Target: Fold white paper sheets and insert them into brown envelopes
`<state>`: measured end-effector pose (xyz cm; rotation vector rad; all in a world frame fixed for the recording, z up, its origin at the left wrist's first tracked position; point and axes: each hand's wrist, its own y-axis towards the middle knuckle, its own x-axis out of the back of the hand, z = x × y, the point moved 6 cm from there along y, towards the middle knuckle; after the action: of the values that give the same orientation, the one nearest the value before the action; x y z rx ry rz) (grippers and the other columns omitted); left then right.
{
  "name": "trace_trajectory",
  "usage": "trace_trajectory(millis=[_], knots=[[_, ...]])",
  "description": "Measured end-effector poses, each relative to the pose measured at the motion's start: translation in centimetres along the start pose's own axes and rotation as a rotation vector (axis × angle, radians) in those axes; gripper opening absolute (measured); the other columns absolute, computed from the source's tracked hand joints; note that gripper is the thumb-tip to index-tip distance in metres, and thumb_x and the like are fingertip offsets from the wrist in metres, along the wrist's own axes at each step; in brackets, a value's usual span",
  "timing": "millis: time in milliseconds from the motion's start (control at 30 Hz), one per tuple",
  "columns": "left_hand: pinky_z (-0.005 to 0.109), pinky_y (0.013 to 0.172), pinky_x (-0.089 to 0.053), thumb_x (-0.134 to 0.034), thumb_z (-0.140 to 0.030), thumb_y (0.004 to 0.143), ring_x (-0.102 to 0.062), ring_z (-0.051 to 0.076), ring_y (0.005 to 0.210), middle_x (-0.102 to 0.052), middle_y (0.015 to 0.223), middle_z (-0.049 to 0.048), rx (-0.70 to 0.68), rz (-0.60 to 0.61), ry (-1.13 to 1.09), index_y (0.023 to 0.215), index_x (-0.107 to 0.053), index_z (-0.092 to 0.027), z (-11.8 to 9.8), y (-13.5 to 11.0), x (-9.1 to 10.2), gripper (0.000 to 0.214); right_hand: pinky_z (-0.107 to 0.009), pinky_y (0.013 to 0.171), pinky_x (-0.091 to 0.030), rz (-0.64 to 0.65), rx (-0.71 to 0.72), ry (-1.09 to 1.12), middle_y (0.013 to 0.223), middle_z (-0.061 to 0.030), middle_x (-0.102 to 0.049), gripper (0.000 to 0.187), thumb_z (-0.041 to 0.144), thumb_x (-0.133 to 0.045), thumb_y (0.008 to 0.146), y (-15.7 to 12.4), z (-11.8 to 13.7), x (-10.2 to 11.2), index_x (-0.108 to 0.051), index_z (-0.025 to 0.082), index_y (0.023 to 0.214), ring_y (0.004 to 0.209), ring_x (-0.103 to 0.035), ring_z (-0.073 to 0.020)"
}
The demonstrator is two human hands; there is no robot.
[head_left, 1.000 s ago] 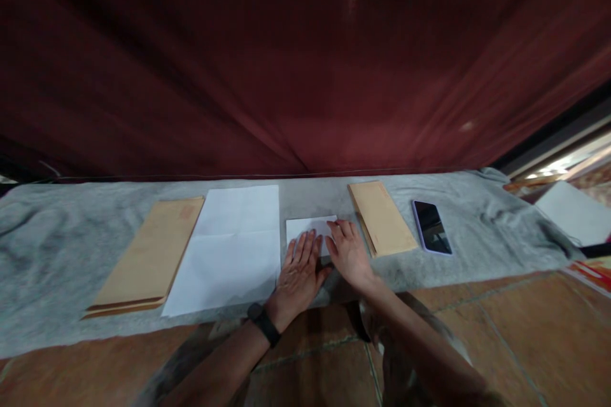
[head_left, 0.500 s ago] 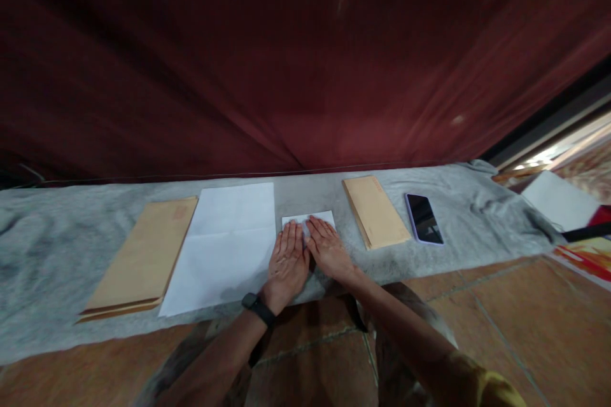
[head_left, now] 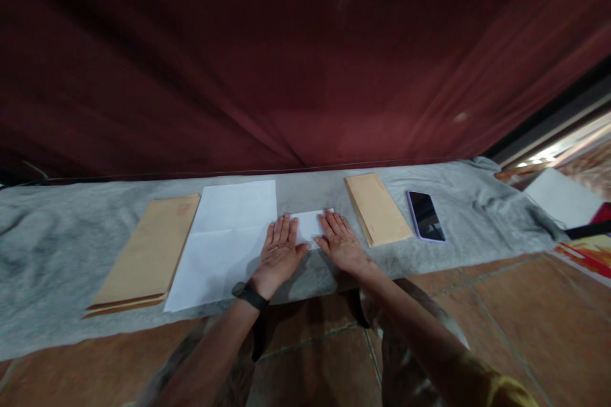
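A small folded white paper (head_left: pixel 308 227) lies on the grey cloth in front of me. My left hand (head_left: pixel 279 251) is flat, fingers stretched out, over the paper's left end and close to the large white sheets. My right hand (head_left: pixel 341 243) presses flat on its right end, fingers extended. Between the two hands the middle of the folded paper shows; its ends are partly hidden under my fingers. To the left, large white paper sheets (head_left: pixel 229 235) with a crease across them lie beside a stack of brown envelopes (head_left: pixel 147 248).
Smaller brown envelopes (head_left: pixel 379 210) and a phone (head_left: pixel 426 216) with a purple case lie on the right of the grey cloth (head_left: pixel 482 222). A dark red curtain (head_left: pixel 305 76) hangs behind. Tiled floor (head_left: pixel 515 311) shows along the front edge.
My hands were close together on the folded paper. They have slid apart, the left one leftward and the right one rightward, uncovering the paper's middle.
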<state>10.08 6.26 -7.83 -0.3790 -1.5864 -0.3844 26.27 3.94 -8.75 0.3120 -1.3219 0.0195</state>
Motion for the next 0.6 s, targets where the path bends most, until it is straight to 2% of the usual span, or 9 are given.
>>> trace_trajectory(millis=[167,333,500,600], knots=[[0.053,0.125,-0.017,-0.044,-0.049,0.098,-0.023,0.031,0.154,-0.029,0.164,0.0202,-0.027,0.073,0.006,0.155,-0.032,-0.006,0.9,0.2,0.4,0.072,-0.051,0.122,-0.031,-0.026,0.016,0.016,0.163,-0.0169,-0.030,0.063,0.044,-0.048,0.102,-0.5,-1.2,0.3,-0.037,0.012,0.156,0.151,-0.030,-0.0298],[0.058,0.124,-0.016,-0.048,-0.042,0.098,-0.021,0.033,0.154,-0.030,0.164,0.0148,-0.066,0.116,-0.033,0.156,-0.034,-0.015,2.1,0.4,0.3,0.066,-0.051,0.122,-0.031,-0.011,0.009,0.064,0.161,-0.0176,-0.035,0.061,0.042,-0.048,0.103,-1.0,-2.0,0.4,-0.038,0.011,0.155,0.150,-0.032,-0.0300],[0.064,0.121,-0.016,-0.050,-0.037,0.097,-0.016,0.033,0.155,-0.029,0.165,0.0128,-0.099,0.172,-0.109,0.158,-0.031,-0.022,3.5,0.7,0.3,0.065,-0.052,0.123,-0.030,0.012,-0.004,0.116,0.162,-0.0143,-0.035,0.059,0.041,-0.046,0.103,-1.3,-2.8,0.4,-0.037,0.015,0.156,0.151,-0.032,-0.0283],[0.063,0.122,-0.013,-0.051,-0.034,0.095,-0.011,0.033,0.155,-0.027,0.166,0.0104,-0.108,0.237,-0.150,0.158,-0.029,-0.023,4.2,0.9,0.3,0.068,-0.051,0.123,-0.030,0.029,-0.002,0.134,0.163,-0.0120,-0.034,0.058,0.040,-0.044,0.104,-1.4,-3.1,0.4,-0.036,0.017,0.156,0.151,-0.030,-0.0270]])
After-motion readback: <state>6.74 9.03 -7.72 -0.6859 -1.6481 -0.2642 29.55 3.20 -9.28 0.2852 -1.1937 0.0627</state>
